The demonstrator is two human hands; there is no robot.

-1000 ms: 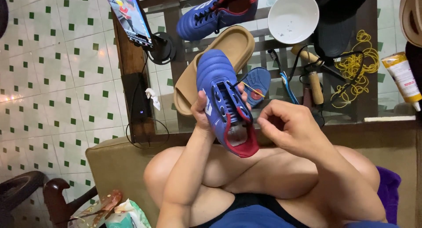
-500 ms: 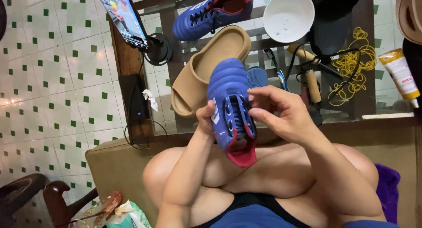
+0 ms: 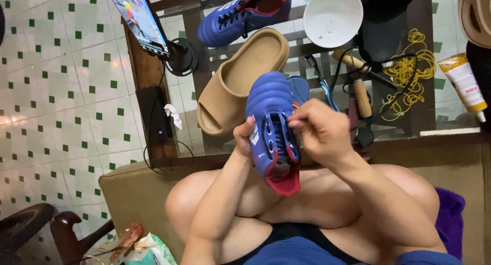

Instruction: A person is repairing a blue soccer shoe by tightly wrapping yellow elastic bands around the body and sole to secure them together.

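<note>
The blue football boot (image 3: 271, 127) is held above the person's knees, toe pointing away, red heel lining nearest the camera. The left hand (image 3: 244, 140) is clamped on the boot's side from beneath. The right hand (image 3: 319, 129) is closed at the lace area, fingertips pinched together on the tongue side. Beyond, on the glass bench (image 3: 409, 127): a tan slide sandal (image 3: 240, 76) just behind the boot, a second blue boot (image 3: 240, 14), a white bowl (image 3: 332, 17), yellow cord (image 3: 411, 71), a glue tube (image 3: 463, 81).
</note>
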